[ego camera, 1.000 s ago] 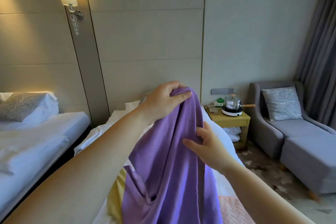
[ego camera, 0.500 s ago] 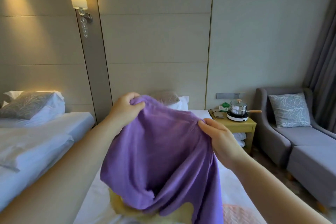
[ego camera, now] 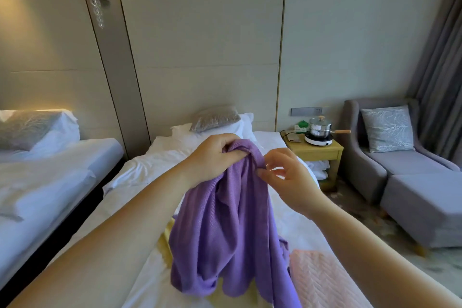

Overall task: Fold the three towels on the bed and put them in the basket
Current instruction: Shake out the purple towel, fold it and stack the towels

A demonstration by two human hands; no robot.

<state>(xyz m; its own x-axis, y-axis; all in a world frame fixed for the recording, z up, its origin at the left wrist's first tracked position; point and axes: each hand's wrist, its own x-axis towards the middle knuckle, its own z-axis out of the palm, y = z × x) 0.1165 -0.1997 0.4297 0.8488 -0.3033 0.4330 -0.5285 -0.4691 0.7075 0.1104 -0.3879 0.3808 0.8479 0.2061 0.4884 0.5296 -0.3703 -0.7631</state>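
Note:
A purple towel [ego camera: 225, 227] hangs bunched above the white bed [ego camera: 140, 172]. My left hand [ego camera: 215, 155] grips its top edge in a closed fist. Just to the right, my right hand [ego camera: 285, 180] pinches the same edge between thumb and fingers, with the other fingers spread. A yellow towel [ego camera: 166, 240] lies on the bed beneath the purple one and is mostly hidden by it. A pink towel [ego camera: 322, 282] with a zigzag weave lies flat at the lower right of the bed. No basket is in view.
A second bed [ego camera: 50, 177] stands to the left across a dark gap. Right of my bed is a yellow nightstand [ego camera: 317, 152] bearing a pot on a hotplate [ego camera: 320, 130]. A grey armchair [ego camera: 390, 155] and footstool [ego camera: 425, 202] fill the right side. Pillows [ego camera: 215, 120] lie at the headboard.
My hands have come together at the towel's top edge; half a second ago they held it spread wide. The towel now hangs bunched and narrow. The view has tilted down.

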